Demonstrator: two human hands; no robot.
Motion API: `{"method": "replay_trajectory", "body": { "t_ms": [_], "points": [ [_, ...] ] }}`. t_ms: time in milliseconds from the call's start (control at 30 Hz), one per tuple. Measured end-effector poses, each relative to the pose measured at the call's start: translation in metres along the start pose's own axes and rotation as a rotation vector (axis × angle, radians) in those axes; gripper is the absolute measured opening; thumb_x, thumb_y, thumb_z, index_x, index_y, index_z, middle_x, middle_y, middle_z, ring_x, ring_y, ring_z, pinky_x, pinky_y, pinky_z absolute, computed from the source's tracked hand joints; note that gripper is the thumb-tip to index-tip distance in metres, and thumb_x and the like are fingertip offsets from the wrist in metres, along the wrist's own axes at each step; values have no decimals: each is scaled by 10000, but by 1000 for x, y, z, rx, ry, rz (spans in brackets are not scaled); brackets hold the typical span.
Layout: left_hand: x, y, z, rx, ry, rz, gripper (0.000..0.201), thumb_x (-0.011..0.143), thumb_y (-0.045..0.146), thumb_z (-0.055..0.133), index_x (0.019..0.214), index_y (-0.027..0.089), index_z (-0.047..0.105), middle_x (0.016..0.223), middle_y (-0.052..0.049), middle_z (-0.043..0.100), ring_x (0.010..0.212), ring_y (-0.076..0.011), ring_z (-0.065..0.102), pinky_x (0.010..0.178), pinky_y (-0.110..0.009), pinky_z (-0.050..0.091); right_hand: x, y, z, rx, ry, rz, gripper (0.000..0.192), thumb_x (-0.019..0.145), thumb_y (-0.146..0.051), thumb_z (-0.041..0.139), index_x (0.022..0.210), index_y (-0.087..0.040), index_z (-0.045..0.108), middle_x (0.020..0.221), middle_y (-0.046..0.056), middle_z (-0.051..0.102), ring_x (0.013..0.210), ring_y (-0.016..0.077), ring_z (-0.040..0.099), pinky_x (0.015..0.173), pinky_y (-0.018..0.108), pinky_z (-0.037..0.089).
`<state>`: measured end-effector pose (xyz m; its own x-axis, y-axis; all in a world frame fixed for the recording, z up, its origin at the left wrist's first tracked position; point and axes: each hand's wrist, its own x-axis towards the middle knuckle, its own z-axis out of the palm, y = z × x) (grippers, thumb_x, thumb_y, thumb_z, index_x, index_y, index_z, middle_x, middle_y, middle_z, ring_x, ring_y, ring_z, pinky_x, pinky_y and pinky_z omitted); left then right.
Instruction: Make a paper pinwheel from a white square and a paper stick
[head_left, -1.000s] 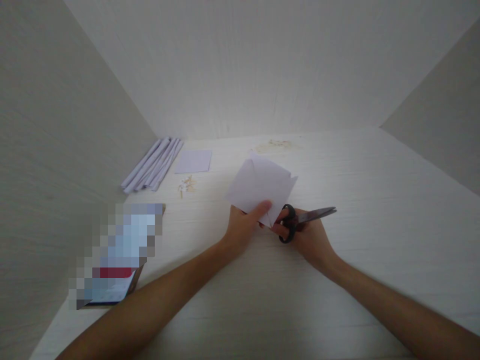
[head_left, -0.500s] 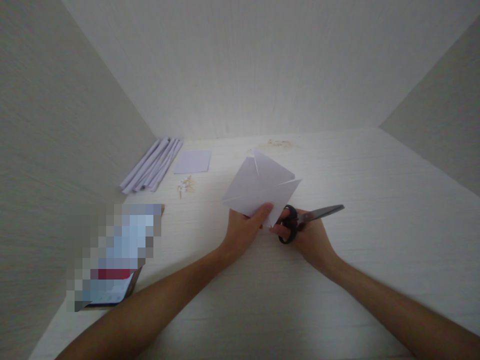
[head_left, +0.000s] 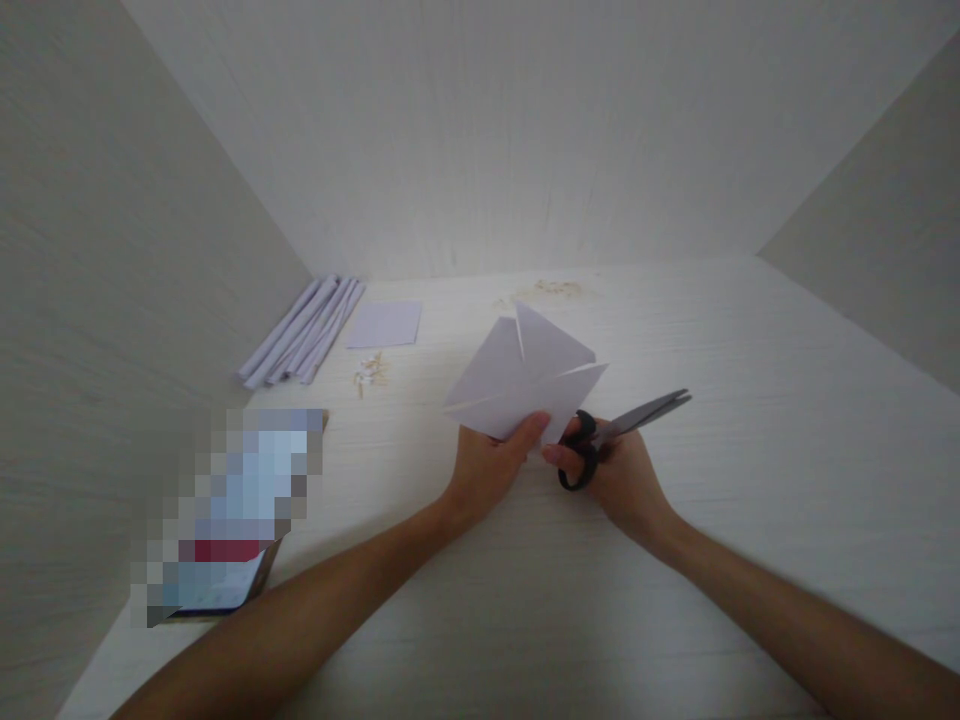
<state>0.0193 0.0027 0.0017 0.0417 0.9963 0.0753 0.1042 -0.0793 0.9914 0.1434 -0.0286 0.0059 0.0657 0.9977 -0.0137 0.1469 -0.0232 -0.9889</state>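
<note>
The left hand point(head_left: 487, 465) pinches the near corner of a white paper square point(head_left: 525, 385), slit from its corners, raised above the bench point(head_left: 750, 400). At the paper's 4 o'clock, the right hand point(head_left: 619, 475) grasps black-handled scissors point(head_left: 611, 435), blades nearly closed, pointing to 2 o'clock. Rolled paper strips point(head_left: 300, 330) lie at 10 o'clock, well apart

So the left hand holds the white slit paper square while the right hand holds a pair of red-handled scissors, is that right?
Not quite: the head view shows black handles on the scissors in the right hand. The left hand does hold the white slit paper square.
</note>
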Motion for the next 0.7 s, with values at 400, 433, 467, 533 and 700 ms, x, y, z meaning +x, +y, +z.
{"method": "replay_trajectory", "body": {
  "t_ms": [400, 433, 467, 533, 700],
  "points": [
    [0, -2, 0, -18, 12, -30, 227, 620, 367, 637, 667, 150, 586, 570, -17, 611, 510, -133, 567, 406, -213, 446, 0, 1, 0, -6, -5, 15, 225, 629, -339, 624, 545, -154, 529, 485, -28, 454, 457, 75, 377, 405, 200, 302],
    [0, -1, 0, -26, 12, -31, 226, 619, 360, 639, 674, 147, 586, 582, -17, 617, 505, -128, 564, 397, -207, 438, 0, 1, 0, 1, -6, 19, 226, 629, -341, 624, 545, -153, 531, 488, -26, 457, 458, 75, 378, 404, 200, 301],
    [0, -1, 0, -35, 11, -32, 225, 618, 354, 640, 681, 144, 587, 595, -17, 623, 504, -125, 563, 391, -202, 433, 0, 1, 1, 9, -5, 21, 228, 626, -343, 626, 545, -153, 531, 489, -26, 457, 459, 75, 378, 402, 200, 300],
    [0, 0, 0, -53, 7, -34, 226, 618, 346, 640, 694, 138, 591, 617, -19, 632, 505, -120, 562, 389, -197, 430, 0, 1, 1, 27, 0, 29, 230, 615, -344, 634, 545, -153, 526, 487, -28, 450, 458, 74, 375, 399, 199, 297],
    [-1, -1, 0, -42, 3, -28, 224, 622, 353, 637, 663, 140, 582, 592, -10, 618, 473, -103, 542, 385, -189, 425, 0, 0, 2, 31, 14, 64, 226, 601, -332, 640, 541, -155, 513, 481, -36, 436, 455, 72, 372, 404, 201, 292]
  ]
}}
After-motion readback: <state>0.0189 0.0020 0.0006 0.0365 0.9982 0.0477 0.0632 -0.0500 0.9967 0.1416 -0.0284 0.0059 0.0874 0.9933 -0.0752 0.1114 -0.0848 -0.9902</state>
